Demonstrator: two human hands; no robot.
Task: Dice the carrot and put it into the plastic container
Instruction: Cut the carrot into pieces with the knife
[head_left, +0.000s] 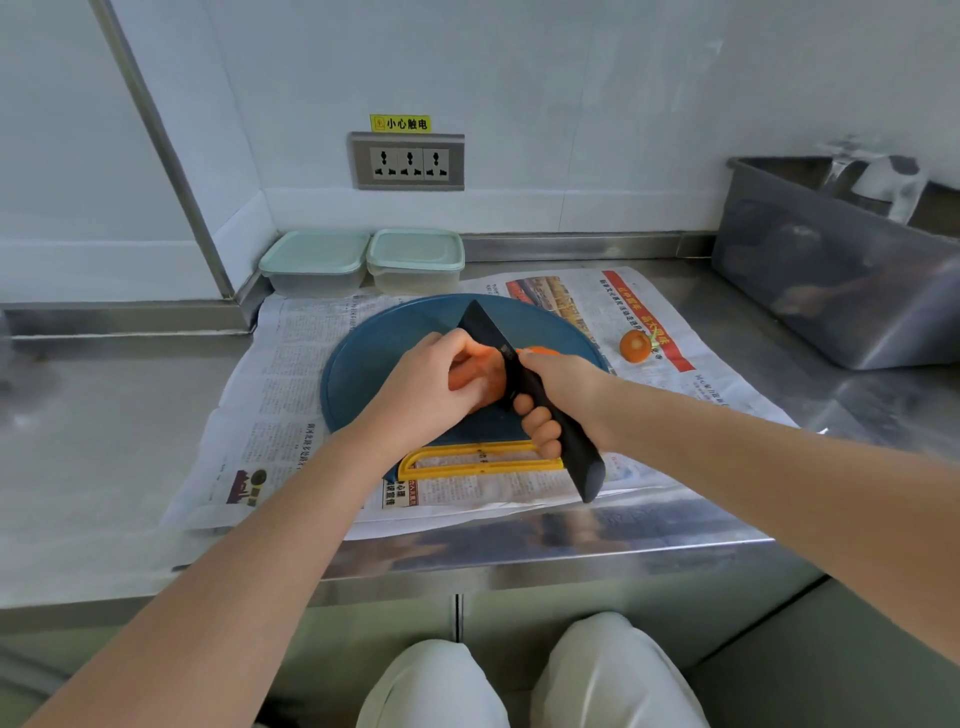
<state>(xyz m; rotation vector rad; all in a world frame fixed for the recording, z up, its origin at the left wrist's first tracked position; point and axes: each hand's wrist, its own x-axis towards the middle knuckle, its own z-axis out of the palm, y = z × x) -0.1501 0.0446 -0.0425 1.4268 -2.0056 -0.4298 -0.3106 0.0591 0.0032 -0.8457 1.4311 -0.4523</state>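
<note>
An orange carrot (475, 382) lies on a round blue cutting board (363, 364) with a yellow handle (467, 460). My left hand (426, 387) curls over the carrot and holds it down. My right hand (558, 395) grips a black knife (511, 364), whose blade crosses the carrot right beside my left fingers. A small bit of carrot (540, 351) shows behind the blade. The cut-off carrot top (636, 346) lies on the newspaper to the right. Two lidded plastic containers (314, 262) (415, 260) stand against the back wall.
Newspaper (291, 395) covers the steel counter (93, 415) under the board. A deep metal tub (831, 270) stands at the right, with a tap behind it. A wall socket (409, 162) sits above the containers. My knees show below the counter's front edge.
</note>
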